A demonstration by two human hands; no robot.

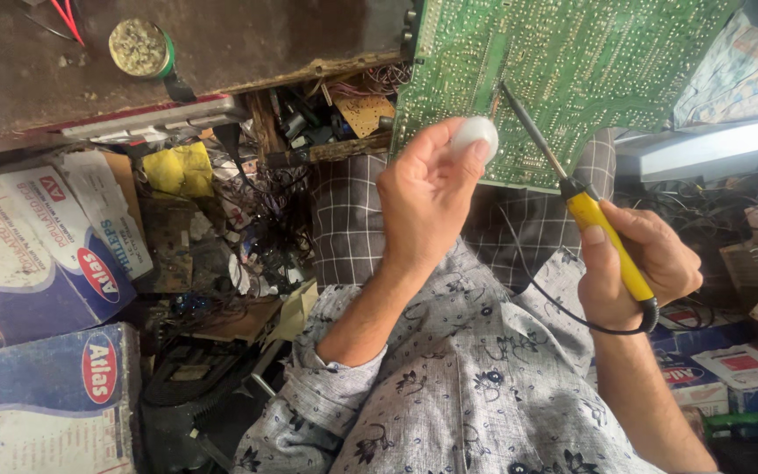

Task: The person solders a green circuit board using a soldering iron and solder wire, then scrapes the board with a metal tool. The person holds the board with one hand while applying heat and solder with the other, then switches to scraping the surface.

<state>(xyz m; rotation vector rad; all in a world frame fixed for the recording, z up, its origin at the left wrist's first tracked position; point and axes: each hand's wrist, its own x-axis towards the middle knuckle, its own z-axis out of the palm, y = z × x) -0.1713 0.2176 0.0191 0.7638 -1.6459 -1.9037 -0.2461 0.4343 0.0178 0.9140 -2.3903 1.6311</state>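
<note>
A large green circuit board (572,61) leans at the top right, solder side toward me, over my checked-cloth lap. My right hand (638,263) grips the yellow handle of a soldering iron (603,228); its dark tip touches the board near the middle. My left hand (423,197) is raised in front of the board's lower left corner and pinches a small white round object (475,133) between fingers and thumb. A thin wire runs from that object up toward the iron's tip. The iron's black cord (554,303) loops below my right hand.
A dark worn bench (221,35) at top left carries a round green tin of residue (139,48). Below it lie tangled wires, small boards and a yellow cloth (177,168). Blue and white cardboard boxes (37,254) stack at the left, more boxes at the lower right (730,369).
</note>
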